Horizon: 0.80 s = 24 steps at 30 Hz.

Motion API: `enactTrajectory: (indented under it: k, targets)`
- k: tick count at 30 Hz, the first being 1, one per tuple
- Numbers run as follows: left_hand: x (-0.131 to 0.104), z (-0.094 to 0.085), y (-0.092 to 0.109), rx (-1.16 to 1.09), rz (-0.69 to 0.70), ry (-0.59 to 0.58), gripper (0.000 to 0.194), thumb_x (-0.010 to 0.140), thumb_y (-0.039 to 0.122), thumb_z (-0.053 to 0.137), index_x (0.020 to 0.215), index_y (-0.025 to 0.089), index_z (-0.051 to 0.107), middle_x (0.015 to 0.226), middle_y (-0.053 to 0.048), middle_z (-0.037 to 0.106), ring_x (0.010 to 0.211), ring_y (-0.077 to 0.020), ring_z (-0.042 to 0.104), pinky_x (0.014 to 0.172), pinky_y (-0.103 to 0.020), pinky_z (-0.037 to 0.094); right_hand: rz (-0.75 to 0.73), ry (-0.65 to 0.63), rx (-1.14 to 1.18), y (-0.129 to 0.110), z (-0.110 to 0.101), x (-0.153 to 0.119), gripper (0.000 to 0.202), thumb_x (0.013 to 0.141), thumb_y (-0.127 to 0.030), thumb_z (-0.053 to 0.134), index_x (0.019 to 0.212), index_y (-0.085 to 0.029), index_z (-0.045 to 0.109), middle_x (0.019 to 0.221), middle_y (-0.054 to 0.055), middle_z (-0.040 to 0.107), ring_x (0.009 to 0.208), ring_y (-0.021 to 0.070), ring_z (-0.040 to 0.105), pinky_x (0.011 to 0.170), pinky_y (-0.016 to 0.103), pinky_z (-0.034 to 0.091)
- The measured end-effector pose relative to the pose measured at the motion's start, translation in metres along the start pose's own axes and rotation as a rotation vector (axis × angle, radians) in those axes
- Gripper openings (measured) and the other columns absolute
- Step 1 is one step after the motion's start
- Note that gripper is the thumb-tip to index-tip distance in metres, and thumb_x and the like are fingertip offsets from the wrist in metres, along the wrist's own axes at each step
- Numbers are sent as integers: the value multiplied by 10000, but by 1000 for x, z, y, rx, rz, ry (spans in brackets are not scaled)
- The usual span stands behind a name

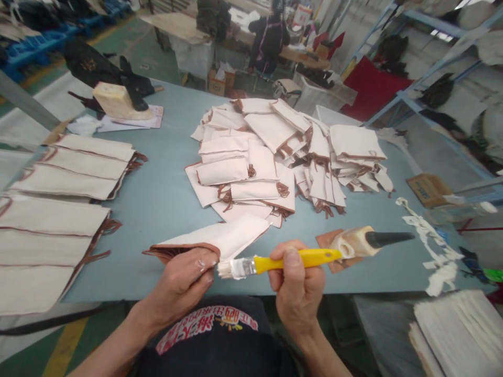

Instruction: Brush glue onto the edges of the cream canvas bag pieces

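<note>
My left hand (187, 277) pinches the near corner of a cream fabric pouch (231, 235) with brown trim, its brown-edged side toward me. White smears mark the fingers of that hand. In my right hand (298, 283) is a paintbrush (304, 257) with a yellow handle, gripped between thumb and fingers. Its bristles are coated in white and point left, right beside the pouch corner; whether they touch it I cannot tell. Behind the brush handle, a glue bottle-like container (351, 245) with a black nozzle lies on a brown piece (326, 241) on the table.
A heap of cream pouches (259, 152) covers the middle of the blue-grey table (157, 173). Flat stacks of cream pieces (51, 235) lie at left. A yellowish block (113, 99) stands at back left. White scraps (428, 235) and a cardboard box (428, 189) are at right. Someone (269, 42) is farther back.
</note>
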State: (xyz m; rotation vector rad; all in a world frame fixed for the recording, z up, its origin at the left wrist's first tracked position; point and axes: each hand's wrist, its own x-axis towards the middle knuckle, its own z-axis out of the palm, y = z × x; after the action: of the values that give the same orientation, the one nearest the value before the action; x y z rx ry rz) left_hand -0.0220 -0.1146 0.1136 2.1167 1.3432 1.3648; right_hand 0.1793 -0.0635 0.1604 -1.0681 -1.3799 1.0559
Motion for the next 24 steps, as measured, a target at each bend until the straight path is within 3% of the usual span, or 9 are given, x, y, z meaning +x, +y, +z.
enactTrajectory:
  k: [3,6,8,12,16,21,24]
  targets:
    - [-3,0,-1,-44,-97,-6,238,895,23,553,924,222,682,804,-25,761,779,-181,735,748,-258,591,-60,128,-15,1,-2,3,384,1075,-439,512,806,-194,634,459,-93,451,346,81,418,364,171,352]
    - [-4,2,-1,-74,-169,2,238,885,35,543,846,234,667,726,-15,718,740,-189,713,736,-277,586,-72,21,10,2,0,5,381,1072,-435,517,801,-195,639,452,-91,457,330,79,401,345,170,327]
    - [-4,3,-1,-89,-140,27,242,884,25,534,831,231,649,695,-7,687,730,-181,694,719,-264,571,-46,-55,22,3,2,5,383,1074,-428,513,801,-194,645,439,-93,450,319,77,388,330,165,303]
    - [-3,5,-1,-78,-118,24,248,900,21,512,832,233,623,702,1,676,701,-162,661,702,-249,544,-56,57,59,6,4,8,379,1073,-436,522,801,-199,637,449,-99,432,338,73,381,351,162,318]
    - [-6,4,-3,-52,-206,16,211,894,68,542,787,240,602,701,-6,672,713,-177,661,719,-268,544,-11,-68,81,9,1,11,391,1069,-450,522,801,-192,641,446,-97,423,328,77,366,334,171,279]
    - [-8,5,-4,-50,-210,8,211,870,51,559,798,240,620,701,-11,686,745,-186,696,717,-267,555,11,79,85,7,-2,17,390,1056,-467,532,775,-205,601,442,-110,370,326,77,336,336,177,266]
    - [-8,5,-3,-51,-191,4,218,861,40,566,827,241,642,731,-21,713,771,-195,715,728,-269,566,51,24,59,7,1,20,412,1049,-503,524,778,-203,601,438,-106,381,323,78,338,333,179,264]
